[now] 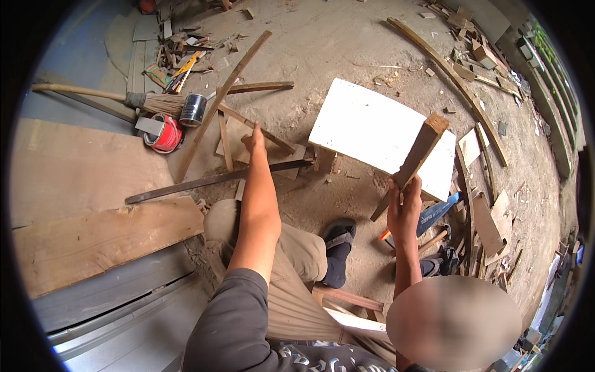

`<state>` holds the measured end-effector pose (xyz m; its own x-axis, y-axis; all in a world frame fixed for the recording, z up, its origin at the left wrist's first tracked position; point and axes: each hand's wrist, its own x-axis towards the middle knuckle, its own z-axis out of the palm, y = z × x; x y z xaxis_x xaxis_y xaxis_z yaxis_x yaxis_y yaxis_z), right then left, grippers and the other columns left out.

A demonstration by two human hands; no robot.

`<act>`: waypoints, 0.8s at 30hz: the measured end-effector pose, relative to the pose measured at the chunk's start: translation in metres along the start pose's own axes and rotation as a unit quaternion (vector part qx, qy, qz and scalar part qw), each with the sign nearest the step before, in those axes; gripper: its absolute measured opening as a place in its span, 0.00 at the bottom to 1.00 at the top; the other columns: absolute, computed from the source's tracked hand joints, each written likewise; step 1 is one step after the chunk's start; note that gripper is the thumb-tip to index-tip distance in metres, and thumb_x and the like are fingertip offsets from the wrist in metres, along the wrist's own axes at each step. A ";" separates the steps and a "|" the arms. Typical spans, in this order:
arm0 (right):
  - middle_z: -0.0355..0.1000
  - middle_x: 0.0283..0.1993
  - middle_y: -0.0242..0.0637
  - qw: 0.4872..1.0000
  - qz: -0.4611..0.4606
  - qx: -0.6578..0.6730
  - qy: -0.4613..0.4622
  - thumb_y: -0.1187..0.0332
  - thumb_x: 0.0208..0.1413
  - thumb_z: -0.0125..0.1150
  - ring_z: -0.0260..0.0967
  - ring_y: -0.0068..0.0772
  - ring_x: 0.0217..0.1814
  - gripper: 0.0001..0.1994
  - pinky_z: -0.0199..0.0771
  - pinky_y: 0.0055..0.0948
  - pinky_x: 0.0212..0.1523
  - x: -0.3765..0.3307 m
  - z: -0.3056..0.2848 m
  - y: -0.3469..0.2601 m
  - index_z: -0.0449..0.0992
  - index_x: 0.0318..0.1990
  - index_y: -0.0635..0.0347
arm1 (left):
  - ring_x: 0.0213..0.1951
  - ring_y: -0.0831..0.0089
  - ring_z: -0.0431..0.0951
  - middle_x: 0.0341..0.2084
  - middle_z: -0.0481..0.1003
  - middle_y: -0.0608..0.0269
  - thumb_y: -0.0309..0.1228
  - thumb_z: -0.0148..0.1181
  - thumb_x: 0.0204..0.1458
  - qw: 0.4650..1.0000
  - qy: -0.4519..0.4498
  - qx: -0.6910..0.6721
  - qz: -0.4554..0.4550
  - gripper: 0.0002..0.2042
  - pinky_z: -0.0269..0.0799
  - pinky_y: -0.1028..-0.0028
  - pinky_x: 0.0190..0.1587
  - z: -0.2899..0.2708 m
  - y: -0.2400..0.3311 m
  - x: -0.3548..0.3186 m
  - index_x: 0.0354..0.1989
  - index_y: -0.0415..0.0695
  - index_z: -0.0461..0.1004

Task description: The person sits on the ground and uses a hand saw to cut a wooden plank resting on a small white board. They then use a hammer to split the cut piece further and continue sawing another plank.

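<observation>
My right hand (406,201) is closed around a short, thick wooden block (424,149), holding it tilted above the near edge of a white board (359,115). The block's rough cut end faces up. Out ahead, my left hand (254,144) is at a thin wooden strip (273,139); the thumb lies across it and the other fingers look curled, partly hidden. Around that hand, long wooden sticks (232,79) cross one another. A dark flat bar (186,188) passes beneath my left forearm. Beside my right wrist lies a handsaw with a blue blade (434,216).
A red bucket (166,137), a dark can (193,110) and a broom (152,102) are at the left. Wide planks (105,242) lie nearer. Scrap wood (489,223) and a long curved-looking batten (443,68) line the right. A blurred oval covers the lower right.
</observation>
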<state>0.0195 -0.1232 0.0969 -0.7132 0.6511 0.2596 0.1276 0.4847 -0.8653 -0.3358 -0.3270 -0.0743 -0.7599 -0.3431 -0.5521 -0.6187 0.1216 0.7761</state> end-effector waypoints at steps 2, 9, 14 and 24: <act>0.69 0.40 0.37 0.999 0.022 0.022 -0.012 0.74 0.65 0.52 0.69 0.25 0.42 0.13 0.70 0.26 0.44 0.002 -0.009 0.001 0.63 0.54 0.62 | 0.67 0.46 0.57 0.68 0.52 0.41 0.53 0.61 0.54 0.998 0.012 -0.055 -0.007 0.46 0.57 0.55 0.67 0.002 0.005 0.020 0.71 0.37 0.44; 0.66 0.45 0.36 0.994 0.013 0.087 0.062 0.75 0.65 0.51 0.67 0.25 0.49 0.14 0.67 0.28 0.52 -0.012 -0.050 0.030 0.61 0.56 0.61 | 0.45 0.45 0.77 0.44 0.75 0.40 0.52 0.43 0.64 0.984 0.163 -0.031 0.067 0.30 0.76 0.52 0.45 0.014 0.033 0.021 0.50 0.29 0.68; 0.66 0.42 0.34 0.994 -0.032 0.096 0.040 0.75 0.64 0.53 0.64 0.23 0.45 0.09 0.64 0.26 0.49 -0.013 -0.070 0.017 0.62 0.49 0.60 | 0.38 0.40 0.78 0.35 0.76 0.34 0.48 0.41 0.66 0.948 0.217 -0.018 0.231 0.28 0.77 0.52 0.38 0.001 0.063 -0.022 0.41 0.26 0.69; 0.63 0.22 0.22 0.955 -0.038 0.204 0.210 0.68 0.60 0.62 0.59 0.11 0.20 0.07 0.57 0.16 0.19 0.011 -0.146 -0.104 0.71 0.36 0.62 | 0.35 0.38 0.77 0.30 0.75 0.35 0.47 0.45 0.65 0.827 0.154 -0.038 0.539 0.25 0.71 0.51 0.33 -0.046 0.158 -0.142 0.36 0.30 0.69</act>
<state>0.0992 -0.0814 0.2528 -0.3600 0.8415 0.4028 -0.2544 0.3268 -0.9102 -0.3169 -0.3021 0.1407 -0.7681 -0.2945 0.5686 0.4094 0.4568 0.7897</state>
